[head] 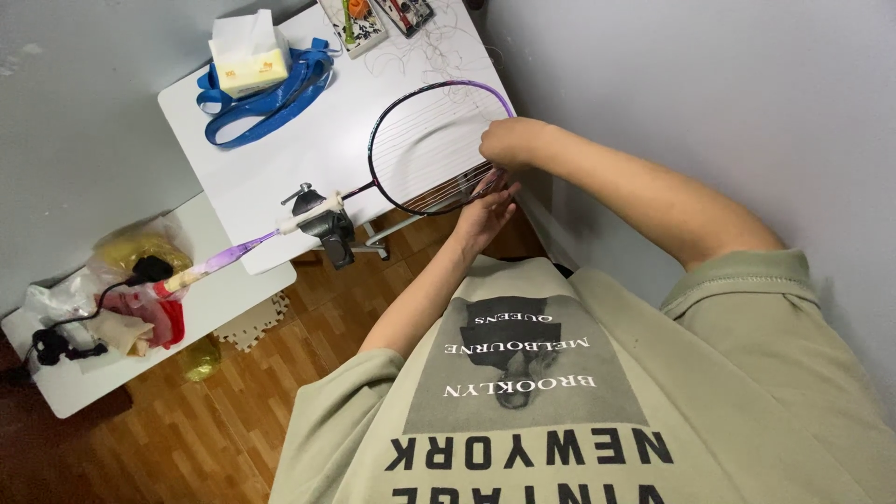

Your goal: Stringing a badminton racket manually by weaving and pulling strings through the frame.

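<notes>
A person looks down at a badminton racket (425,149) that lies across a white table (280,159). The racket has a dark and purple frame. Its thin shaft is held in a black clamp (329,227) at the table's front edge. The purple and yellow handle (210,266) sticks out past the edge, over a second, lower white table (219,299).

The right hand (509,142) rests on the right side of the racket's frame. Its fingers are curled together and look pinched on something small at the frame, but the view is too small to tell what it is. The left hand (483,215) is just under the bottom of the racket head. Its fingers are stretched out and a little apart, and the tips touch the strings (429,140) near the frame. The strings run close together across the head, and the lower part looks brownish.

At the back of the big table sits a box of tissues (246,58) on a loose blue strap (271,98). Thin loose string (425,51) lies curled near the far corner, by 2 flat packs (378,17). On the lower table there are plastic bags (131,280), something red and a black cord (61,341). The floor (215,420) is brown wood. The person wears a pale green shirt (747,373).
</notes>
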